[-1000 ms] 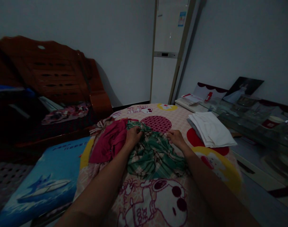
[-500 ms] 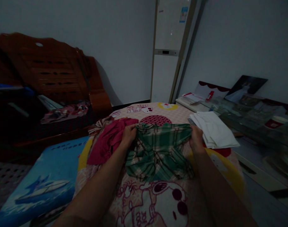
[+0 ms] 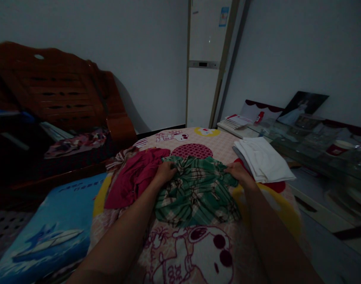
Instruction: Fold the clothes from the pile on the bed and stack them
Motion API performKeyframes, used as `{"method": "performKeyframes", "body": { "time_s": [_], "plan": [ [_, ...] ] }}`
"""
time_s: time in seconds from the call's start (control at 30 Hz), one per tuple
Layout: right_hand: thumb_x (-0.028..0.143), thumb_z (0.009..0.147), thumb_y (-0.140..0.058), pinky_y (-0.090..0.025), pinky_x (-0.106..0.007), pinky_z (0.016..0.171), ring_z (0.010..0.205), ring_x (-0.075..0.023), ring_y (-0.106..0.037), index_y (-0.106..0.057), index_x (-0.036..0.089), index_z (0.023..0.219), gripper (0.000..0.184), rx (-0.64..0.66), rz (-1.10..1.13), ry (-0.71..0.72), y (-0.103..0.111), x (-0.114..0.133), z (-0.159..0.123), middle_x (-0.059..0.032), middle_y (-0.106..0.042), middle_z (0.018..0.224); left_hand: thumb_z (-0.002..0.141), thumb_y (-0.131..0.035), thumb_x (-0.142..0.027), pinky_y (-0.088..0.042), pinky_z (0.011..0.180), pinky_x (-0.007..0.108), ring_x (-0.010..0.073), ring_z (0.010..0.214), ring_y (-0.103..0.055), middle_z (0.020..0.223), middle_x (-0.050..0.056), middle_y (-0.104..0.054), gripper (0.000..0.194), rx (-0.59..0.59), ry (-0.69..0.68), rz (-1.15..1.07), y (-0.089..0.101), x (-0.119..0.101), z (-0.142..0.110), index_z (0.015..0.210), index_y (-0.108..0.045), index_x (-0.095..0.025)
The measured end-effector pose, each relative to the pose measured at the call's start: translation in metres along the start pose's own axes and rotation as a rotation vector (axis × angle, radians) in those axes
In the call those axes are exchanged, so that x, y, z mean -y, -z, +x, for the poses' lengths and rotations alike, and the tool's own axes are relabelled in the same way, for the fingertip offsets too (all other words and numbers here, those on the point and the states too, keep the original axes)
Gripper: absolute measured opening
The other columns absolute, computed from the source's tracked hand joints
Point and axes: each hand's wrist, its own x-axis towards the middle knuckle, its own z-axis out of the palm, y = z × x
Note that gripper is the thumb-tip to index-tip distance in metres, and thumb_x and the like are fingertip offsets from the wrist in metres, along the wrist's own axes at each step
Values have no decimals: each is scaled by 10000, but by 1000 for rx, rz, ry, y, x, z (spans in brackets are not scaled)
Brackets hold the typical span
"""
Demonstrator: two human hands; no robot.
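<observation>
A green plaid garment [image 3: 196, 191] lies crumpled on a cartoon-print bedsheet [image 3: 192, 252]. My left hand [image 3: 165, 172] is closed on its upper left edge. My right hand [image 3: 239, 173] grips its upper right edge, fingers curled into the cloth. A dark red garment [image 3: 133, 175] lies bunched just left of my left hand, partly under the plaid one. The room is dim.
A folded white cloth [image 3: 265, 159] rests at the right of the sheet. A blue cushion [image 3: 47, 227] sits lower left, a wooden bench [image 3: 59, 102] with patterned fabric behind it. A glass-topped low table [image 3: 316, 142] with small items runs along the right; a white standing unit [image 3: 202, 63] stands in the corner.
My hands first spread apart and lifted the plaid garment's top edge taut, then came down and slightly inward, so the cloth now lies slack on the sheet.
</observation>
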Motion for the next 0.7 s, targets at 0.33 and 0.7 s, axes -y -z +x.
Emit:
{"method": "performKeyframes", "body": {
  "time_s": [0.33,0.7],
  "plan": [
    [257,559,-799,-529,-247,563,543,-136,-634,-670,201,725,217,-237,840,87,38,21,-4,32,-715,661,609,-688,-352,-492,578,230,147,613,-624,704,-4,-687,310,-123,203,-993,25,-9,-3,851,-679,-159],
    [291,608,-789,-542,-254,626,647,-152,-652,-682,190,784,229,-25,626,65,15,29,-5,-23,-724,740,625,-741,-288,-560,614,273,178,660,-680,772,39,-726,250,183,178,-933,20,-13,-4,822,-682,-147]
  ]
}}
